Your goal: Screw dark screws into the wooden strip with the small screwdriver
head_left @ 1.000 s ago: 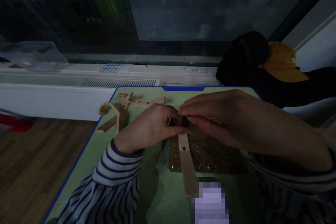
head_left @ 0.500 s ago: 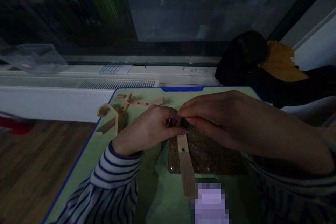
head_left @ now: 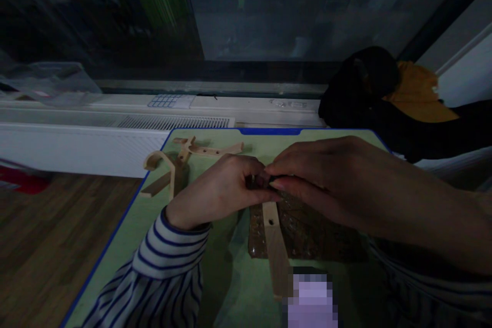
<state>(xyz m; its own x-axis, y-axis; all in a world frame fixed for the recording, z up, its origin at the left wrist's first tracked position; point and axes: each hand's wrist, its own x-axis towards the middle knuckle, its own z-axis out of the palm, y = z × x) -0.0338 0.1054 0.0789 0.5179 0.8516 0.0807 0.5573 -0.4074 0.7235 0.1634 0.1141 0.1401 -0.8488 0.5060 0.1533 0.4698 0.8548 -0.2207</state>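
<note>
1. Drilled wooden strip [head_left: 277, 261] is lying across the plastic-wrapped brown package [head_left: 311, 241] on the bench [head_left: 226, 292], its near end reaching past the package edge.
2. Its long axis is running toward the wearer, out from under the hands; far end is hiding.
3. Left hand [head_left: 226, 184] is sitting nearer, thumb just over the strip; fingers are curling, cannot tell on what.
4. Right hand [head_left: 338, 179] is hovering beyond, grip pinching a small dark piece [head_left: 273, 178].

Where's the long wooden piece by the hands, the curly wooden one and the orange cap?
Long wooden piece [head_left: 277, 253]: head view, its near part.
Curly wooden one [head_left: 172, 179]: head view, its straight side.
Orange cap [head_left: 417, 83]: head view, its crown.
</note>
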